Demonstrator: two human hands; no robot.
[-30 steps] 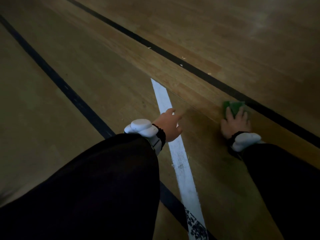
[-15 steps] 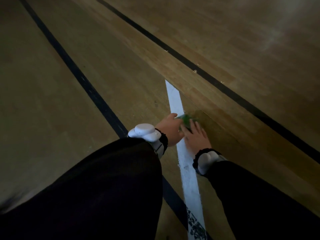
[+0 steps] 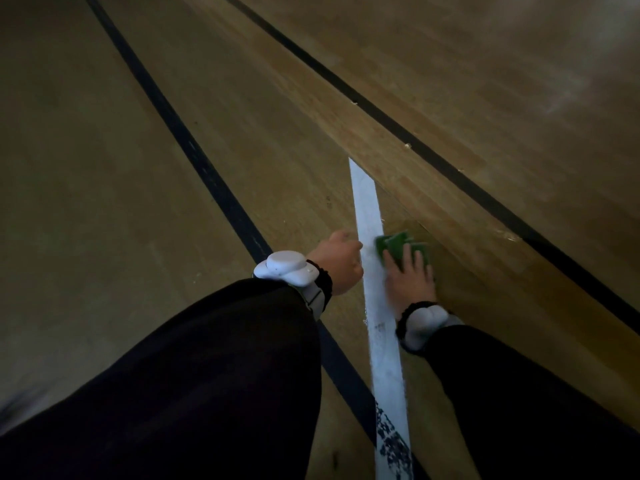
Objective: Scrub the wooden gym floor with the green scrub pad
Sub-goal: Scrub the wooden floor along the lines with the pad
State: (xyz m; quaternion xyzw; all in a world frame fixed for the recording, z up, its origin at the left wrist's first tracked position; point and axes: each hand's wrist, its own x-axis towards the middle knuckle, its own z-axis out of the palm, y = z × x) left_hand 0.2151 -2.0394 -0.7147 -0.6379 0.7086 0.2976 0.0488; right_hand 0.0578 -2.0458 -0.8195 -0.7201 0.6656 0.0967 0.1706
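Observation:
The green scrub pad (image 3: pixel 393 243) lies flat on the wooden gym floor (image 3: pixel 284 140), just right of a white painted line (image 3: pixel 367 216). My right hand (image 3: pixel 410 277) presses down on the pad with spread fingers, covering its near half. My left hand (image 3: pixel 341 263) rests on the floor just left of the white line, fingers curled, with nothing visible in it. Both wrists carry white bands over black sleeves.
Two dark painted lines (image 3: pixel 194 150) (image 3: pixel 433 157) run diagonally across the boards, one on each side of the hands. The near end of the white line (image 3: pixel 393 445) is scuffed with dark speckles. Small pale flecks lie along the right dark line.
My right hand slid the pad from beside the right dark line leftward to the white line, then a little back to the right. My left hand stayed in place.

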